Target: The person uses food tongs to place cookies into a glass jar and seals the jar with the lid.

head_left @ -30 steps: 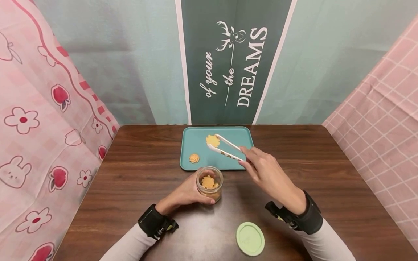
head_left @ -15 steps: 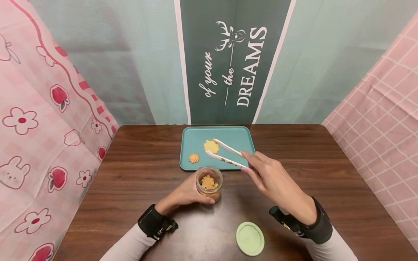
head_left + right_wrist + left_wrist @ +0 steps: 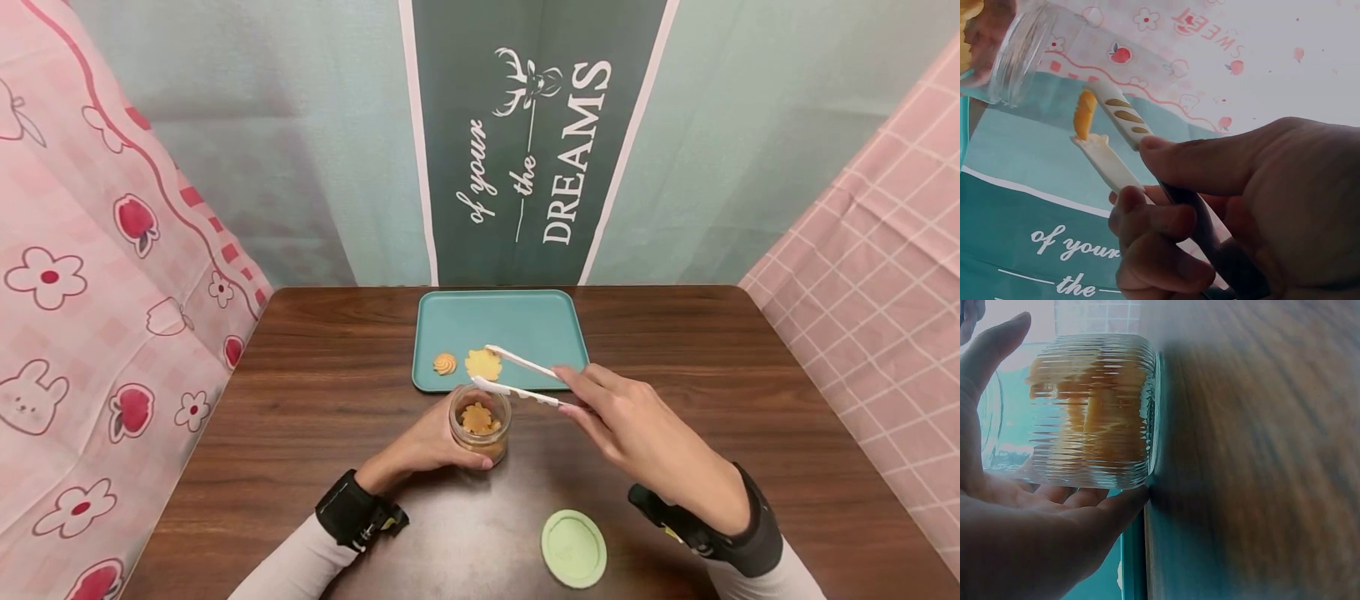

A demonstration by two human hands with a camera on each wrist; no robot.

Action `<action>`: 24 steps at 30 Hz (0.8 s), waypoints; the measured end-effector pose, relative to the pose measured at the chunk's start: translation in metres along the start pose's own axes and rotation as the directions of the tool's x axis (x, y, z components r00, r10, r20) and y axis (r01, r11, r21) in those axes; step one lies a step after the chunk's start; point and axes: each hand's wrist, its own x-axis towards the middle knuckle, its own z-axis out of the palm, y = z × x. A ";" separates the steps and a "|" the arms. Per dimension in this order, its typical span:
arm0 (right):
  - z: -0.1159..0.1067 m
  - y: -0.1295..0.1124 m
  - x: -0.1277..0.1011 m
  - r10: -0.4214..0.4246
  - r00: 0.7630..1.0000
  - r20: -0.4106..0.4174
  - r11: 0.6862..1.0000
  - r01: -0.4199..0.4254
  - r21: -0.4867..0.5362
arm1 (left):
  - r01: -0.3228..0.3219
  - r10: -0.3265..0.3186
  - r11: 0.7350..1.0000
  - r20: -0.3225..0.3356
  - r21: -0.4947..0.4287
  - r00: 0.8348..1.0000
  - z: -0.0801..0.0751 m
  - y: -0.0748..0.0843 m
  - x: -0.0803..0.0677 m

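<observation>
My left hand (image 3: 435, 437) grips a glass jar (image 3: 501, 446) standing on the table, fingers round its far side and thumb at the front. Several cookies (image 3: 1094, 406) lie inside the jar, seen through its ribbed wall in the left wrist view. With thumb and fingers my right hand (image 3: 637, 429) pinches white tongs (image 3: 525, 392). A pale yellow flower-shaped cookie (image 3: 483, 364) is held between the tongs' tips, just beyond the jar's rim; in the right wrist view this cookie (image 3: 1085, 115) appears edge-on, near the jar's mouth (image 3: 1019, 56).
A teal tray (image 3: 510, 321) lies at the back of the wooden table (image 3: 315, 358), with a swirled cookie (image 3: 445, 364) in its front left corner. A light green round lid (image 3: 573, 550) lies at the front. Patterned curtains hang around the table.
My right hand has brought the tongs and the flower-shaped cookie from over the tray's middle toward the jar. The left hand and jar have stayed in place.
</observation>
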 end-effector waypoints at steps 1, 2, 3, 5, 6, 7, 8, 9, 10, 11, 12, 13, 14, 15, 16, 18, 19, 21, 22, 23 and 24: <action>0.000 0.000 -0.001 -0.012 1.000 -0.003 1.000 0.012 -0.004 | 0.000 0.000 1.000 -0.001 -0.001 1.000 0.000 0.000 0.000; 0.000 0.000 -0.001 -0.021 1.000 -0.004 1.000 0.021 -0.006 | 0.003 -0.003 1.000 -0.002 -0.003 1.000 0.000 0.000 0.000; -0.001 0.000 -0.002 -0.029 1.000 -0.005 1.000 0.029 -0.007 | 0.008 -0.008 1.000 -0.002 -0.007 1.000 0.000 0.001 0.000; -0.002 0.000 -0.003 -0.043 0.999 -0.004 0.999 0.043 -0.009 | 0.022 -0.022 1.000 -0.004 -0.018 1.000 0.000 0.001 -0.001; -0.002 0.000 -0.003 -0.049 0.999 -0.002 0.999 0.049 -0.010 | 0.032 -0.032 0.999 -0.004 -0.024 0.999 0.000 0.001 -0.001; -0.003 0.000 -0.004 -0.052 0.999 0.002 0.999 0.052 -0.007 | 0.046 -0.046 0.999 -0.004 -0.027 0.999 0.000 0.001 -0.001; -0.003 0.000 -0.004 -0.055 0.998 0.008 0.998 0.055 -0.006 | 0.059 -0.059 0.998 -0.005 -0.033 0.998 0.000 0.001 -0.001; -0.003 0.000 -0.004 -0.057 0.998 0.015 0.998 0.057 -0.004 | 0.070 -0.070 0.997 -0.005 -0.037 0.998 0.000 0.002 -0.002; -0.004 0.000 -0.004 -0.060 0.998 0.022 0.998 0.060 -0.003 | 0.081 -0.081 0.996 -0.006 -0.037 0.997 0.000 0.002 -0.002; -0.004 -0.001 -0.005 -0.061 0.998 0.030 0.998 0.061 0.000 | 0.088 -0.089 0.996 -0.007 -0.032 0.996 0.000 0.002 -0.002; -0.004 -0.001 -0.005 -0.059 0.997 0.040 0.998 0.059 -0.002 | 0.093 -0.093 0.995 -0.008 -0.027 0.996 0.000 0.002 -0.003; -0.004 -0.001 -0.005 -0.055 0.997 0.050 0.998 0.056 -0.004 | 0.095 -0.095 0.995 -0.009 -0.023 0.995 0.000 0.002 -0.003; -0.004 -0.002 -0.005 -0.052 0.997 0.060 0.999 0.053 -0.009 | 0.094 -0.095 0.995 -0.011 -0.019 0.995 0.000 0.002 -0.002; -0.005 -0.002 -0.005 -0.048 0.996 0.069 0.999 0.049 -0.012 | 0.092 -0.092 0.996 -0.011 -0.018 0.996 0.000 0.002 -0.002; -0.005 -0.002 -0.005 -0.044 0.996 0.078 0.999 0.046 -0.017 | 0.089 -0.089 0.996 -0.011 -0.020 0.996 0.000 0.002 -0.002; -0.005 -0.003 -0.006 -0.043 0.995 0.092 0.998 0.046 -0.030 | 0.083 -0.083 0.996 -0.009 -0.033 0.996 0.000 0.001 -0.002; -0.005 -0.003 -0.006 -0.046 0.994 0.096 0.998 0.049 -0.034 | 0.081 -0.082 0.996 -0.008 -0.041 0.997 0.001 0.001 -0.002; -0.004 -0.003 -0.007 -0.054 0.993 0.101 0.998 0.058 -0.040 | 0.078 -0.079 0.995 -0.005 -0.058 0.997 0.001 0.001 -0.001; -0.004 -0.003 -0.007 -0.058 0.993 0.103 0.997 0.062 -0.043 | 0.078 -0.079 0.995 -0.005 -0.061 0.997 0.001 0.001 -0.001; -0.004 -0.003 -0.007 -0.060 0.993 0.106 0.997 0.065 -0.044 | 0.078 -0.079 0.995 -0.005 -0.059 0.997 0.001 0.000 -0.001; -0.004 -0.003 -0.008 -0.062 0.992 0.110 0.997 0.067 -0.043 | 0.077 -0.078 0.995 -0.006 -0.061 0.997 0.001 0.000 -0.001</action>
